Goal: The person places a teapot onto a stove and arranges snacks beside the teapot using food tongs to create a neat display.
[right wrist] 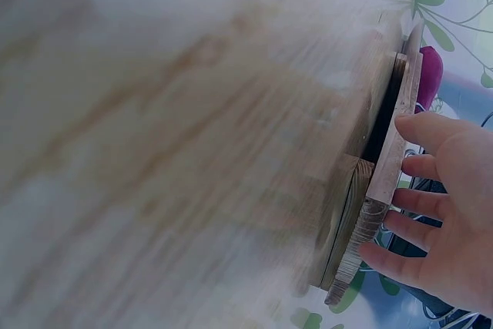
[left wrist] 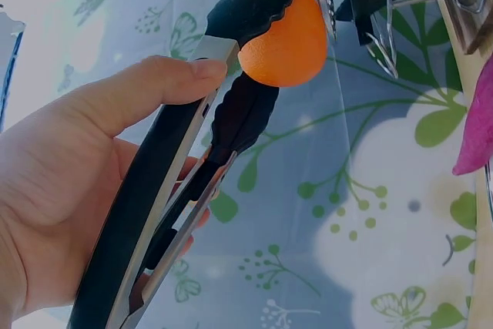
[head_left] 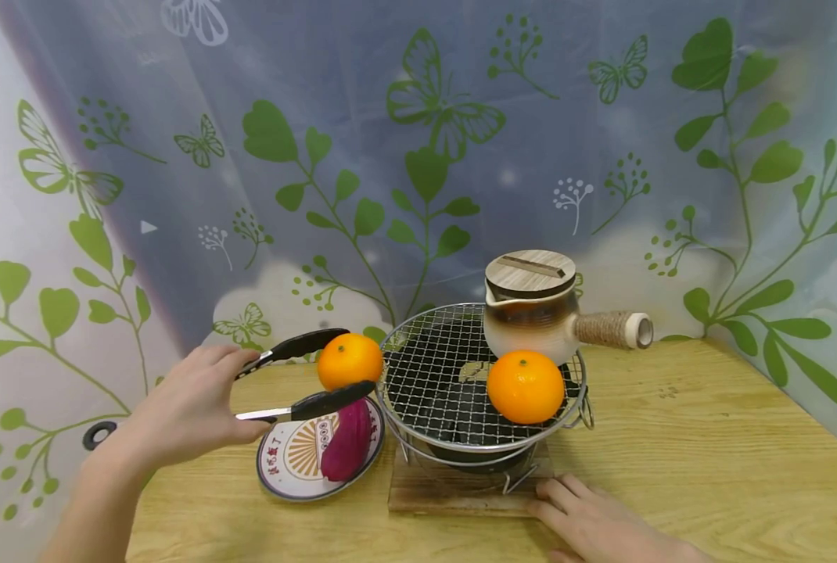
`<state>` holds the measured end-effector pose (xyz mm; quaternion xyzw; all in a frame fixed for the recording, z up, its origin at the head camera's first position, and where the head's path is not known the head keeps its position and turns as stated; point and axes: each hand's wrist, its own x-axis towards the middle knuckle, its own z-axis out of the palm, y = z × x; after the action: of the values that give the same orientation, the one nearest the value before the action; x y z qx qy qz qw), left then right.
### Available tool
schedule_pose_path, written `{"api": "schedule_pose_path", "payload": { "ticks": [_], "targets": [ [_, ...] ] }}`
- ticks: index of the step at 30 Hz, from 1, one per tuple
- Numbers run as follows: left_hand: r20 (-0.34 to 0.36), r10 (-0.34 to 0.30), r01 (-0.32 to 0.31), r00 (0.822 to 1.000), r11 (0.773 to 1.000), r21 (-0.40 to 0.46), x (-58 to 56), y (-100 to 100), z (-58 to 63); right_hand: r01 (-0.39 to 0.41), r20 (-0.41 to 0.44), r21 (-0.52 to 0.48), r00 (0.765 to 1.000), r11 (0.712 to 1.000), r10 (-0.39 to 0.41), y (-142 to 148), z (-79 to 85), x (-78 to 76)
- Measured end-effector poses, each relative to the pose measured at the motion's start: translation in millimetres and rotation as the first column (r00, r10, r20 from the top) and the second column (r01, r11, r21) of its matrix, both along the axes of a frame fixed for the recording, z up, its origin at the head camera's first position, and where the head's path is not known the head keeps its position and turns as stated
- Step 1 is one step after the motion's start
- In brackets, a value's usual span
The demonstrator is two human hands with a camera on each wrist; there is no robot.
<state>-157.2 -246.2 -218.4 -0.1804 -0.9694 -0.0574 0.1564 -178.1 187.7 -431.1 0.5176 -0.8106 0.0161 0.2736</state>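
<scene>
Nearest, the right hand [head_left: 594, 524] rests its extended fingers on the right front corner of the wooden board [head_left: 447, 494], its grip wrapped round nothing; the touch probably steadies the base. The board lies on the table [head_left: 707, 446] beneath the wire stand, likely to shield the wood from heat. Just left of it sits a plate [head_left: 297, 482], its rim presumably there to contain the purple sweet potato [head_left: 346, 446].

Above the plate's far side, the left hand's grip [head_left: 186, 414] holds tongs [head_left: 323, 400] around their arms, thumb on one and fingers on the other. Their scalloped black tips flank an orange [head_left: 350, 361], beside the rim of the mesh grill [head_left: 425, 367]; the scallops seem suited to round fruit. A second orange [head_left: 525, 389] rests on the mesh's right side. Behind it stands the lidded pot [head_left: 531, 332], its rope-wrapped handle pointing outward, perhaps for easy reach. The printed cloth [head_left: 320, 70] hangs farthest back.
</scene>
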Motion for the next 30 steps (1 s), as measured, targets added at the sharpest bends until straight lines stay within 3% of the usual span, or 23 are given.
{"api": "schedule_pose_path", "payload": {
  "ticks": [9, 21, 30],
  "targets": [
    [0.047, -0.050, 0.048, 0.998, 0.998, 0.039, -4.7, 14, 3.3, 0.008, 0.008, 0.009, 1.000, 1.000, -0.008, 0, 1.2, -0.1],
    [0.053, -0.122, 0.120, 0.991, 0.992, 0.035, -3.3, 31, 5.1, 0.014, 0.016, 0.008, 1.000, 1.000, -0.014, 0, 1.7, 0.2],
    [0.045, -0.141, 0.140, 0.989, 0.990, 0.023, -0.1, 40, 3.1, 0.006, -0.002, 0.016, 1.000, 1.000, -0.006, 0, 1.3, 0.6]
  ]
}}
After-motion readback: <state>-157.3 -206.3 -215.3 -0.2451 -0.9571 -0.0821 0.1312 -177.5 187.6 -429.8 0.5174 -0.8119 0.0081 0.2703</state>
